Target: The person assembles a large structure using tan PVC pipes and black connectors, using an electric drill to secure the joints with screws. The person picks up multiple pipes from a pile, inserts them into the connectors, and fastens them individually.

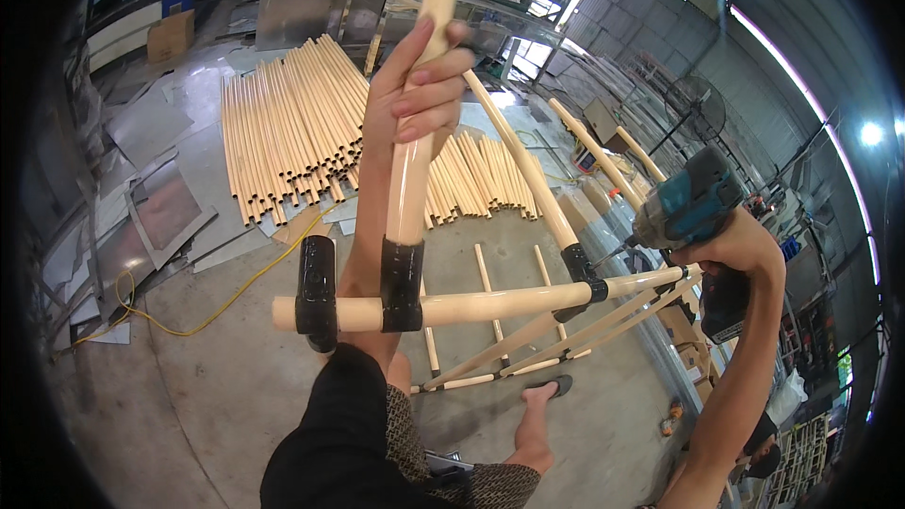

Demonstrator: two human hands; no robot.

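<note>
My left hand (422,90) is wrapped round an upright cream pipe (408,190), whose lower end sits in a black joint (403,287). This joint clasps a crosswise cream pipe (500,303). Near that pipe's left end is another black joint (317,287) with no pipe in its upper side. My right hand (731,250) grips a teal and black cordless drill (688,198), tilted with its bit pointing down and left. The bit tip is close to a black joint (583,273) that carries a slanting pipe (528,174); contact cannot be made out.
Lower pipes of the frame (485,306) spread behind the crosswise pipe. Stacked cream pipes (292,127) lie on the floor beyond, near metal sheets (170,207) and a yellow cord (236,294). At right are cardboard boxes (693,353) and a standing fan (696,106).
</note>
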